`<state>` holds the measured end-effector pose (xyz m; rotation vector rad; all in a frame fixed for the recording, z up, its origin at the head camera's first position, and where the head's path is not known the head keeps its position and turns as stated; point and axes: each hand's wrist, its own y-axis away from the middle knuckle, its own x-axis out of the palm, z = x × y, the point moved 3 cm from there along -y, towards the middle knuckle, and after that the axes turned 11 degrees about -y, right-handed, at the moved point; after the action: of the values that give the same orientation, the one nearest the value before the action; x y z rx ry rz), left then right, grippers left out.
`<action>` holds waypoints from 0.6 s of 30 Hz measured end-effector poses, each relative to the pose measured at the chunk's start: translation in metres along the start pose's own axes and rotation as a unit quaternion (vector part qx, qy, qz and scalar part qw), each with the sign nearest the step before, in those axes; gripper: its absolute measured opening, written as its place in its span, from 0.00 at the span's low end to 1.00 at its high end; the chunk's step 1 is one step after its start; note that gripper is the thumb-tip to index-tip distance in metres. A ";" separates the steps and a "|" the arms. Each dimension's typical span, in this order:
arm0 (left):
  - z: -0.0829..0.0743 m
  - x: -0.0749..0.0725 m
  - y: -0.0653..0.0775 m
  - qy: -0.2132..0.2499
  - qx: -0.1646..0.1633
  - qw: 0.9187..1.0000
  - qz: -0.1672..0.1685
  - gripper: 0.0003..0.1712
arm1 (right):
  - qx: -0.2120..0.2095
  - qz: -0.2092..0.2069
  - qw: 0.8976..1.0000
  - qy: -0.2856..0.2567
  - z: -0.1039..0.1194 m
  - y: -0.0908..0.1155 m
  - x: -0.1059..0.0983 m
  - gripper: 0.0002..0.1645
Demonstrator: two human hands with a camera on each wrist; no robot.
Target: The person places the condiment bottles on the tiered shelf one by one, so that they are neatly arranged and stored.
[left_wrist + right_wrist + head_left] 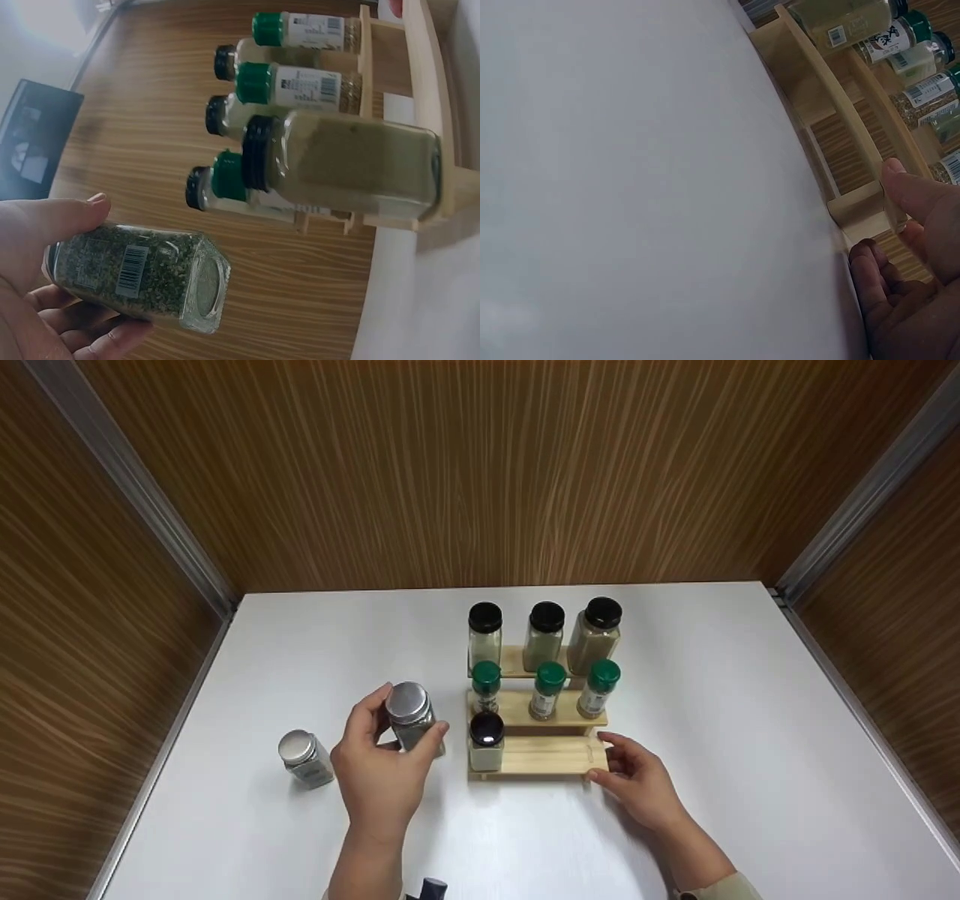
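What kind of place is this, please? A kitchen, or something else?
Probably a staged recording booth, not a kitchen: a bare white table, wood-look walls close on three sides, and only a stepped spice rack with jars.

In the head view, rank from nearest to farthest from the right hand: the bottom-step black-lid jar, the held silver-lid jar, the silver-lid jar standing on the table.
1. Black-lid jar, left end of bottom step.
2. Held silver-lid jar, in left hand.
3. Standing silver-lid jar, far left on table.
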<state>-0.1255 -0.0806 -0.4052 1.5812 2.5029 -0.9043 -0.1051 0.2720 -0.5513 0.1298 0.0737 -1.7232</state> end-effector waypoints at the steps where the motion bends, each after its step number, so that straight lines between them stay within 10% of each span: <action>1: -0.002 0.000 0.000 0.004 0.008 1.000 0.001 0.41 | 0.001 0.001 1.000 0.003 0.000 0.000 0.000 0.37; 18: -0.037 0.011 0.009 0.040 0.065 0.996 0.052 0.40 | 0.003 -0.004 1.000 -0.002 -0.001 0.000 0.001 0.37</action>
<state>-0.1135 -0.0511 -0.3826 1.8029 2.4296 -1.0296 -0.1047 0.2712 -0.5524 0.1298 0.0663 -1.7319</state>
